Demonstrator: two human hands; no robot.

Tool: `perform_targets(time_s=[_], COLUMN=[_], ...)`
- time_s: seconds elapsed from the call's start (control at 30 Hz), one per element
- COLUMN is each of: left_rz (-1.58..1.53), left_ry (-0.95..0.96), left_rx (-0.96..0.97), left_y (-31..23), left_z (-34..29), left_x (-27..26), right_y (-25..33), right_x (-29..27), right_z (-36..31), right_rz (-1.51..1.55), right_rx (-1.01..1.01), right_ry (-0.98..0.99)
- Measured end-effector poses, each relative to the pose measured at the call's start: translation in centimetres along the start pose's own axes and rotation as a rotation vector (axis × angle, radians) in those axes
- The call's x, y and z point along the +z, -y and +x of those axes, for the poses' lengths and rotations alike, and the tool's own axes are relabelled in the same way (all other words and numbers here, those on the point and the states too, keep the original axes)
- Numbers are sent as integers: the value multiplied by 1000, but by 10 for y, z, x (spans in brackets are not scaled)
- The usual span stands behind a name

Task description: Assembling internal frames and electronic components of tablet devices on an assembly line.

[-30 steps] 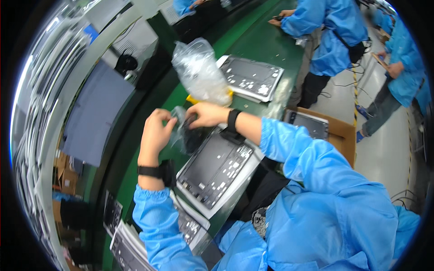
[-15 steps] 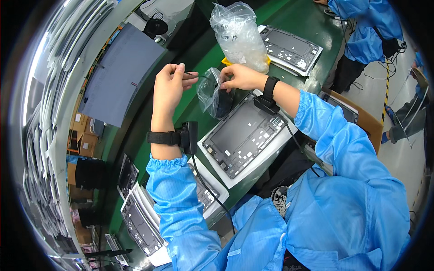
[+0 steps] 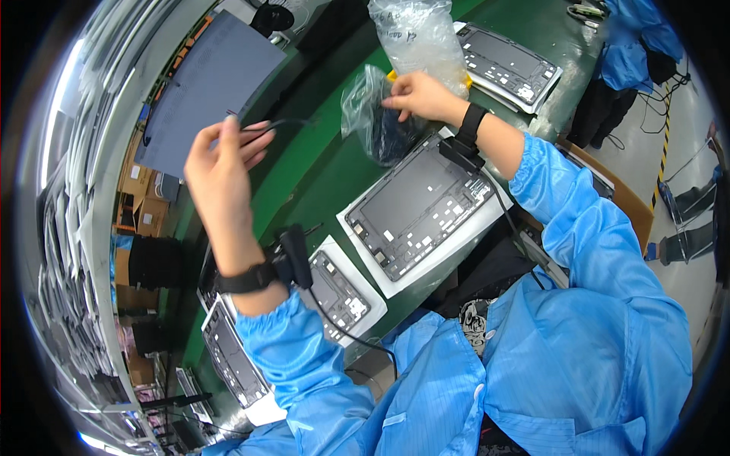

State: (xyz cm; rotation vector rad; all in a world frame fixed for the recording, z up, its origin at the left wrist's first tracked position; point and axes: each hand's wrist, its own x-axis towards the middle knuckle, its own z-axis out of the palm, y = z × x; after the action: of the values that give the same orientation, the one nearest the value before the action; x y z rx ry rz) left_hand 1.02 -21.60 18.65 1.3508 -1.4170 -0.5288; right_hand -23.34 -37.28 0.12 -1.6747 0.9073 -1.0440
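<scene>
My left hand [image 3: 224, 167] is raised over the left part of the bench. Its thumb and fingers pinch a thin dark cable-like strip [image 3: 289, 122], whose free end sticks out to the right, blurred. My right hand [image 3: 426, 97] has its fingers closed at the mouth of a clear plastic bag [image 3: 357, 106] with dark contents [image 3: 391, 133]. Below that bag lies a dark tablet-like device housing [image 3: 418, 209] with small white pieces on it, resting on white sheet material [image 3: 391, 287].
A larger clear bag [image 3: 418, 38] stands in a yellow holder behind my right hand. Similar housings lie at the upper right [image 3: 508, 64], beside my left forearm [image 3: 334, 285] and at the lower left [image 3: 232, 357]. A grey panel [image 3: 209, 91] hangs at the left. Another person's blue sleeve [image 3: 627, 64] shows at the upper right.
My left hand has moved left, away from the small bag, drawing the dark strip clear of it. My right hand stays at the bag, a little higher in view.
</scene>
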Motion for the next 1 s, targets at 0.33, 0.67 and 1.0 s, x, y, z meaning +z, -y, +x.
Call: perform_targets(time_s=[0.33,0.67,1.0], left_rz=[-5,-399,-813], left_ry=[-294,-383,-336], left_rx=[-63,-227,-509], left_y=[-5,44,85], left_z=[-107,-178,-206], left_x=[-66,-19,64], right_y=[-2,69,65], right_x=[-6,7,101], right_z=[-13,-120,-205], right_rz=[-296,-173,908], right_rx=[232,-15,398], right_ry=[-333,-286,329])
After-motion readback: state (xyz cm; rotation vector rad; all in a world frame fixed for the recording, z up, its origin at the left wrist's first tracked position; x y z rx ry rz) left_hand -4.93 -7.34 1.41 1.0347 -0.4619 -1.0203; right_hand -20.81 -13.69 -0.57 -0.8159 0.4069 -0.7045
